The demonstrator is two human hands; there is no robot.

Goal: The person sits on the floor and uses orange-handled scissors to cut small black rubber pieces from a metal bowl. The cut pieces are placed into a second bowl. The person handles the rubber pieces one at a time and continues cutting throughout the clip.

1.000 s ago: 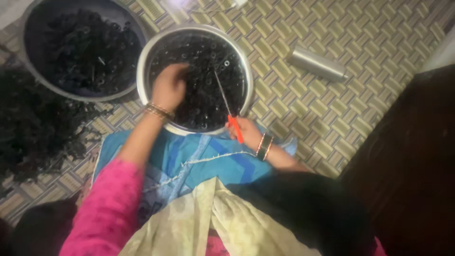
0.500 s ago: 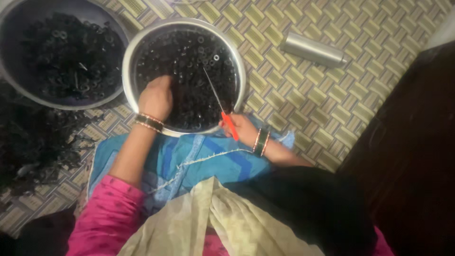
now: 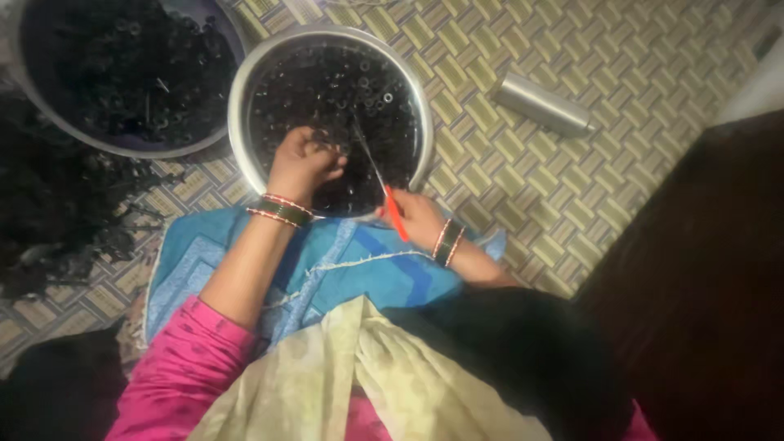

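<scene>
Two hands work over a round metal bowl of small black rings.

The left hand is curled shut on a pinch of rings inside the bowl; the right hand, at the bowl's near rim, grips a thin red-handled tool pointing into the bowl. A slip could jab the left fingers, which sit close to the tip. A second bowl sits left of the bowl, a steel bottle right.

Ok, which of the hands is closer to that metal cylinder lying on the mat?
Right. The right hand, gripping the red-handled tool at the silver bowl's near rim, sits nearer the metal cylinder. The left hand is inside the bowl among the small black rings, farther away.
</scene>
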